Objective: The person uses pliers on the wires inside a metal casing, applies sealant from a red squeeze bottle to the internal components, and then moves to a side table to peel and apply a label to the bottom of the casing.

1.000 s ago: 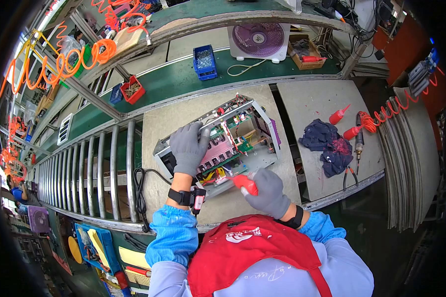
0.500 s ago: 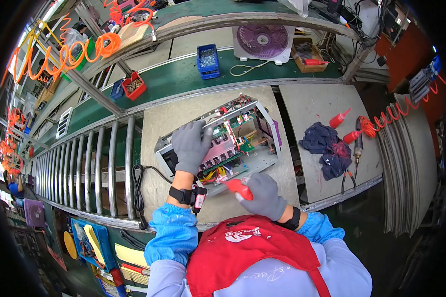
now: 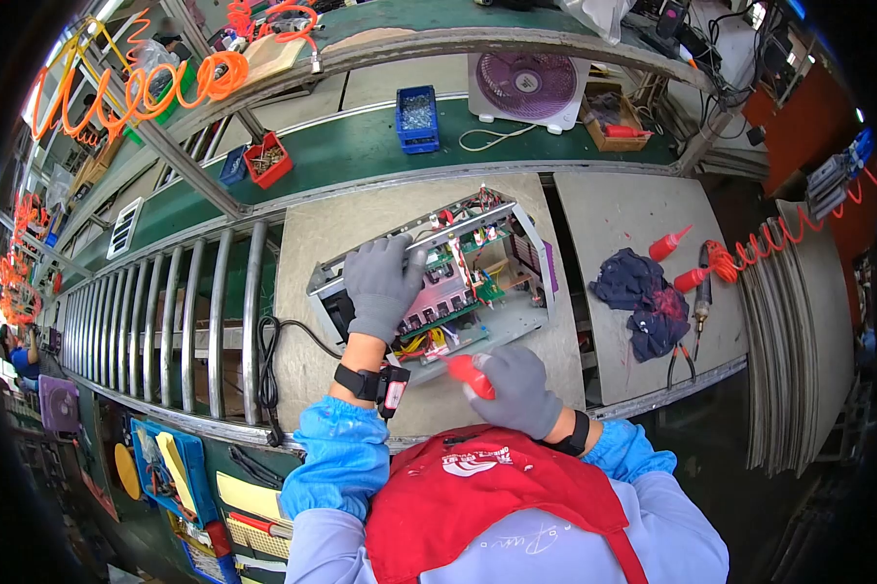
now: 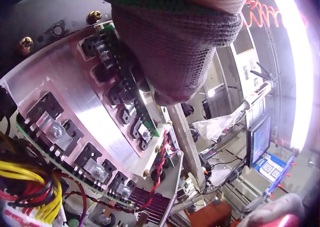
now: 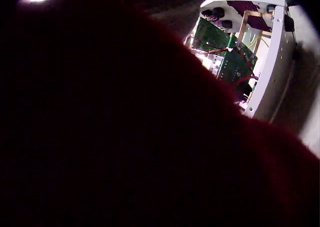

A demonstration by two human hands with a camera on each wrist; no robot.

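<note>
An open metal chassis [image 3: 502, 336] with circuit boards and yellow wires lies on the worktable in the head view. My gloved left hand [image 3: 385, 287] grips its upper rail near the left end. In the left wrist view the grey glove [image 4: 170, 52] hangs beside a heatsink [image 4: 85, 107] lined with screwed-down black components. My gloved right hand [image 3: 518, 389] holds a red squeeze bottle [image 3: 470, 377] near the chassis's front edge, its tip pointing left toward the yellow wires. Dark red cloth blocks most of the right wrist view, leaving a corner of the chassis [image 5: 265, 77] showing.
Right of the chassis lie a dark rag [image 3: 643, 292], two red bottles [image 3: 667, 243] and a power screwdriver [image 3: 702, 297]. A black cord [image 3: 271, 380] runs along the left, beside metal rollers [image 3: 195, 331]. Behind stand a blue bin [image 3: 417, 122], a red bin [image 3: 267, 164] and a fan [image 3: 526, 83].
My right hand has drawn the red bottle slightly left and toward my body. The left hand keeps its place on the chassis rail. The head view has shifted a little.
</note>
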